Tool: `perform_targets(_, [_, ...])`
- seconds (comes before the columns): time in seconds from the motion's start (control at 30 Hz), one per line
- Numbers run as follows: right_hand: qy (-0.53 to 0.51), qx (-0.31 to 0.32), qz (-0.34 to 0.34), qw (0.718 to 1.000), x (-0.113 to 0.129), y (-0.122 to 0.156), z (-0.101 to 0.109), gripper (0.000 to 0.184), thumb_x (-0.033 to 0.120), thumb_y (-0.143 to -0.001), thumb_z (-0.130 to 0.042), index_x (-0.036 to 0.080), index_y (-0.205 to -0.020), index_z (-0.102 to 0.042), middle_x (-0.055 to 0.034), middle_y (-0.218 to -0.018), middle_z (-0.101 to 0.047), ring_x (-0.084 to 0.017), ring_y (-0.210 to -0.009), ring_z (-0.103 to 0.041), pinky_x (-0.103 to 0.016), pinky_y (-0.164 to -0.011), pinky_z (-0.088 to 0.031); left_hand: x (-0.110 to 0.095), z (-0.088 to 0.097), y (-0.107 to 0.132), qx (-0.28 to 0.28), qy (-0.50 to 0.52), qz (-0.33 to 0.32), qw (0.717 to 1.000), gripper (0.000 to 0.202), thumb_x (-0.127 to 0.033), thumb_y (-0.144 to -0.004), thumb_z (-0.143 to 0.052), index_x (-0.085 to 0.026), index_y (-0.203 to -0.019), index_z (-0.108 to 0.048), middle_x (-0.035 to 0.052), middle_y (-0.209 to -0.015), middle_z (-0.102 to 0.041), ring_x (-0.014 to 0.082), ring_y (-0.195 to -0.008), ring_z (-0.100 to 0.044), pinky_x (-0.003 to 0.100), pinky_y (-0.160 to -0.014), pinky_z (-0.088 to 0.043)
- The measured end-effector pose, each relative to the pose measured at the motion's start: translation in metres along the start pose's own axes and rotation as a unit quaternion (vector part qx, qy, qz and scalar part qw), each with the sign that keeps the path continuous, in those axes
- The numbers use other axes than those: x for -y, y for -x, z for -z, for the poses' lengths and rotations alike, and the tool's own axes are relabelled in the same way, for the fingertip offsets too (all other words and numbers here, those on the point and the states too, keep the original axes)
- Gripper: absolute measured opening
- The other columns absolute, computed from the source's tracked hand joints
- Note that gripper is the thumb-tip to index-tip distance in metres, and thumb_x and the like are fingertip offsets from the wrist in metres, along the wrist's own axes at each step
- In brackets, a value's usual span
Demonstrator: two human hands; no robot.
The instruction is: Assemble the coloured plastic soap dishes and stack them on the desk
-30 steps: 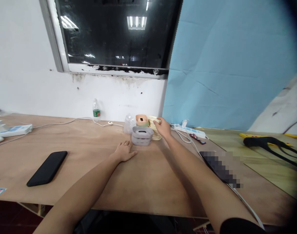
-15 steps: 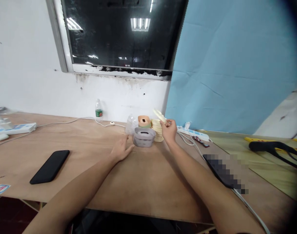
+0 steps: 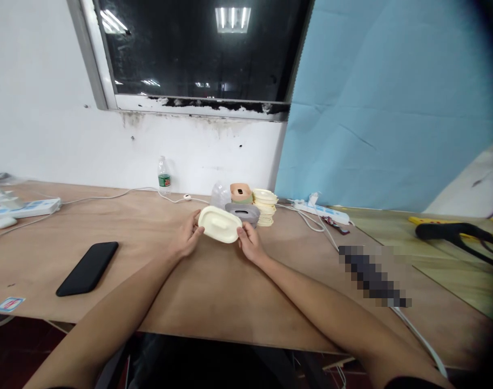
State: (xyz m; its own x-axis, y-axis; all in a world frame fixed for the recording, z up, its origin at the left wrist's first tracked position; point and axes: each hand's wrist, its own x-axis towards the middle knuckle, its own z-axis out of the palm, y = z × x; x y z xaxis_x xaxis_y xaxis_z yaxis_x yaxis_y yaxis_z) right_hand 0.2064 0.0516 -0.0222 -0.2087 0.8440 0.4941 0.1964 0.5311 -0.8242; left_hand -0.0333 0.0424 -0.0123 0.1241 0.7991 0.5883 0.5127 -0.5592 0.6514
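Observation:
Between my two hands is a cream, oval-cornered plastic lid with a raised bar in its middle, tilted toward me above the table. My left hand pinches its left end, and my right hand grips its right end. Just behind it stands a grey plastic container with a dark slot on top, partly hidden by the lid. A stack of cream lids rises to the right of the container. Farther back is an orange container with a green lower part.
A clear plastic bag and a bottle stand near the wall. A black phone lies at left on the wooden table. Power strips with white cables sit at both sides; a pixelated dark object is at right.
My right hand has brought the cream lid from above the stack toward me and left. My left hand has lifted from the table and taken the lid's other end.

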Motion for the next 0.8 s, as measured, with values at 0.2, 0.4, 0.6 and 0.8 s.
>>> perform_targets(0.2, [0.159, 0.071, 0.035, 0.984, 0.0, -0.002, 0.014, 0.042, 0.053, -0.087, -0.043, 0.019, -0.063, -0.049, 0.0032, -0.055, -0.046, -0.01, -0.052, -0.042, -0.022, -0.049, -0.029, -0.018, 0.002, 0.003, 0.077, -0.097, 0.003, 0.992, 0.043, -0.051, -0.087, -0.045, -0.02, -0.112, -0.061, 0.0017, -0.077, -0.065, 0.015, -0.066, -0.058, 0.027, -0.062, -0.045])
perform_targets(0.4, [0.304, 0.049, 0.055, 0.95, -0.003, -0.005, 0.016, 0.046, 0.049, -0.084, -0.048, 0.018, -0.051, -0.049, 0.0032, -0.046, -0.045, -0.009, -0.046, -0.04, -0.024, -0.048, -0.023, -0.019, 0.002, 0.003, 0.197, -0.098, -0.017, 0.975, 0.037, -0.046, -0.085, -0.049, -0.023, -0.112, -0.062, 0.002, -0.108, -0.067, 0.0179, -0.09, -0.063, 0.027, -0.076, -0.047])
perform_targets(0.6, [0.3, -0.071, 0.102, 0.946, -0.003, -0.006, 0.023, 0.029, 0.043, -0.083, -0.051, 0.019, -0.071, -0.061, 0.0038, -0.05, -0.049, -0.01, -0.048, -0.045, -0.024, -0.054, -0.032, -0.012, -0.002, 0.005, 0.229, -0.13, -0.033, 0.964, 0.033, -0.036, -0.088, -0.043, -0.02, -0.103, -0.067, 0.0074, -0.101, -0.064, 0.0186, -0.085, -0.062, 0.029, -0.076, -0.048])
perform_targets(0.8, [0.306, -0.167, 0.086, 0.933, -0.019, -0.018, 0.047, 0.036, 0.044, -0.082, -0.052, 0.019, -0.106, -0.059, 0.0054, -0.055, -0.05, -0.013, -0.053, -0.048, -0.025, -0.058, -0.037, -0.01, -0.01, 0.005, 0.193, -0.138, -0.024, 0.971, 0.03, -0.034, -0.085, -0.046, -0.021, -0.104, -0.066, 0.0061, -0.092, -0.066, 0.0192, -0.079, -0.062, 0.029, -0.07, -0.048])
